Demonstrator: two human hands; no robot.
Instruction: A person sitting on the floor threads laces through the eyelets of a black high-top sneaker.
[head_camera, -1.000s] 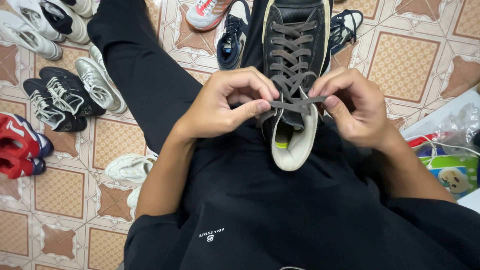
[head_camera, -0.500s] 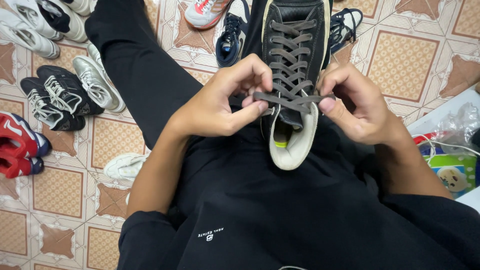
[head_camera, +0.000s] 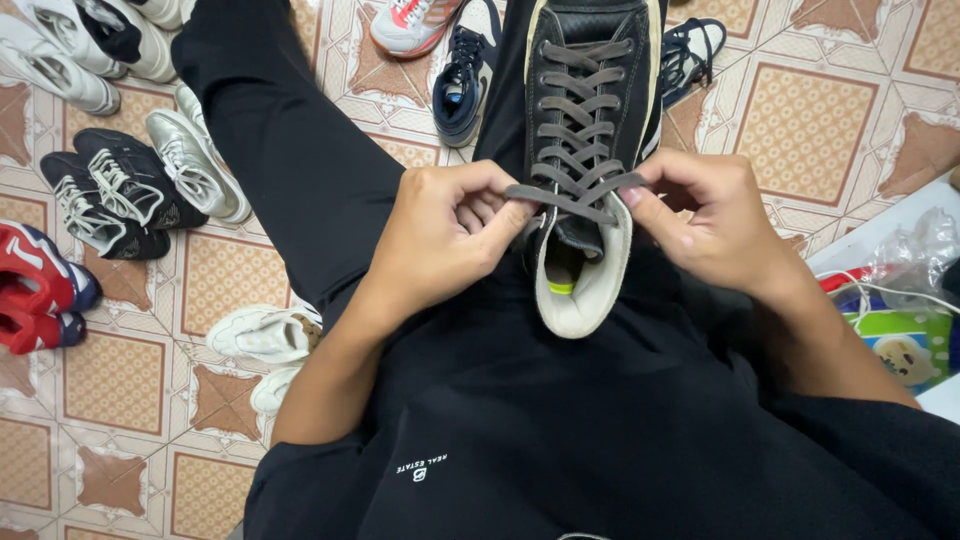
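Head cam: both hands (head_camera: 445, 235) (head_camera: 705, 225) pinch lace (head_camera: 560, 200) on black shoe (head_camera: 590, 90), sneakers (head_camera: 130, 190) around.

Black high-top sneaker (head_camera: 585, 110): perforated, leather-like upper with a soft sheen; cream rubber-looking sole edge, matt and scuffed. Flat grey-brown laces (head_camera: 575, 150) of woven cloth, dull, pinched at the top by the fingers (head_camera: 505, 215) of the left hand (head_camera: 440, 235) and by the right hand (head_camera: 705, 225). Pale inner lining by the sneaker's collar, matt fabric, with a bright yellow-green patch inside. Black trousers (head_camera: 290, 150) beside the sneaker: smooth, matt cloth. Floor tiles (head_camera: 800, 120) to the sneaker's right: glazed ceramic, lightly glossy, patterned. Silver shoe (head_camera: 195, 165) left of the sneaker: metallic sheen. Clear plastic bag (head_camera: 915, 255) at far right: crinkled, shiny.
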